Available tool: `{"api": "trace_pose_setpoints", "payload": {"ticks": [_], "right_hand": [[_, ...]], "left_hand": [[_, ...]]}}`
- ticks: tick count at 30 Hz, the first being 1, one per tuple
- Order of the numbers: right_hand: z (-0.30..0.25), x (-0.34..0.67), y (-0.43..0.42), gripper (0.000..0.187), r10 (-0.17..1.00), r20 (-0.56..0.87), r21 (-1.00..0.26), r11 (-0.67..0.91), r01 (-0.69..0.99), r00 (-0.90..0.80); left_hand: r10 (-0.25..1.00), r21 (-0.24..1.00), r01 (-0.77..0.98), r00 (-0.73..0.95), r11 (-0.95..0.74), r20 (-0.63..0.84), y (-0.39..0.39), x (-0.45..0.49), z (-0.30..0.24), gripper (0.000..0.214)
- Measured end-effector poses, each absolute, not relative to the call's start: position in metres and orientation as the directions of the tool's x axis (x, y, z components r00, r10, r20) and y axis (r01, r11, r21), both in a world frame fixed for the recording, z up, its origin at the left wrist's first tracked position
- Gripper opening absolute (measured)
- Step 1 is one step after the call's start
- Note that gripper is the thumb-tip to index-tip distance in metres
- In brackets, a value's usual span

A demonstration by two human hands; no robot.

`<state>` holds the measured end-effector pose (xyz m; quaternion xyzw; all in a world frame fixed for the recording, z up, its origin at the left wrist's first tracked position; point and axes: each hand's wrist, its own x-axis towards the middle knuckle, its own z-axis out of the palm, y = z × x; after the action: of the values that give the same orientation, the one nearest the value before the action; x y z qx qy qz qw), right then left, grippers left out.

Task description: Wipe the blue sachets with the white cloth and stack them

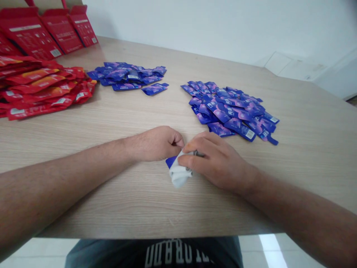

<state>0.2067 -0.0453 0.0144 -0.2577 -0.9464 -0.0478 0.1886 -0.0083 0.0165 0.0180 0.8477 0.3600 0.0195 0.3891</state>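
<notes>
In my right hand (220,160) is a white hand-held tool (180,173) with a short dark metal part, its exact kind unclear. Fingers and thumb wrap round it just above the table. A corner of a blue packet (170,162) shows beneath the tool; the rest of that packet is hidden. My left hand (164,143) is closed, fingertips pinched at the packet's far side and almost touching my right fingers. Just beyond my right hand lies a heap of blue and purple packets (228,108), overlapping one another.
A smaller pile of blue packets (125,74) lies at the back, with one single packet (155,89) in front of it. Red packets (41,89) are stacked at the left, before red boxes (64,31). The wooden table (125,208) meets a white wall behind.
</notes>
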Motion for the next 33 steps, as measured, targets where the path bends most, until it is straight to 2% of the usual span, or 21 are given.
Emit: {"api": "trace_pose_setpoints", "payload": {"ticks": [2, 7, 12, 17, 22, 27, 31, 33], "right_hand": [[0.016, 0.205, -0.047, 0.021, 0.445, 0.359, -0.035, 0.885, 0.464, -0.821], [0.013, 0.212, -0.042, 0.02, 0.534, 0.426, -0.101, 0.83, 0.548, -0.731], [0.013, 0.212, -0.041, 0.021, 0.434, 0.367, -0.085, 0.897, 0.434, -0.823], [0.011, 0.214, -0.036, 0.021, 0.533, 0.422, -0.1, 0.831, 0.547, -0.733], [0.013, 0.211, -0.04, 0.022, 0.434, 0.359, -0.11, 0.899, 0.424, -0.827], [0.011, 0.217, -0.034, 0.021, 0.545, 0.41, -0.125, 0.828, 0.547, -0.732], [0.013, 0.213, -0.04, 0.022, 0.459, 0.369, -0.117, 0.886, 0.449, -0.808], [0.014, 0.213, -0.04, 0.022, 0.453, 0.353, -0.126, 0.89, 0.439, -0.818]], "left_hand": [[0.617, 0.674, 0.585, 0.75, -0.452, -0.237, 0.016, -0.008, 0.019, 0.017], [0.657, 0.637, 0.631, 0.712, -0.442, -0.249, 0.015, -0.008, 0.016, 0.02], [0.633, 0.648, 0.616, 0.73, -0.448, -0.256, 0.016, -0.009, 0.016, 0.018], [0.652, 0.632, 0.636, 0.712, -0.443, -0.26, 0.014, -0.008, 0.017, 0.02], [0.627, 0.647, 0.612, 0.736, -0.455, -0.255, 0.015, -0.009, 0.016, 0.018], [0.645, 0.631, 0.636, 0.716, -0.445, -0.267, 0.014, -0.008, 0.017, 0.021], [0.638, 0.637, 0.627, 0.724, -0.448, -0.264, 0.014, -0.008, 0.018, 0.019], [0.638, 0.636, 0.626, 0.724, -0.451, -0.26, 0.014, -0.008, 0.017, 0.018]]}}
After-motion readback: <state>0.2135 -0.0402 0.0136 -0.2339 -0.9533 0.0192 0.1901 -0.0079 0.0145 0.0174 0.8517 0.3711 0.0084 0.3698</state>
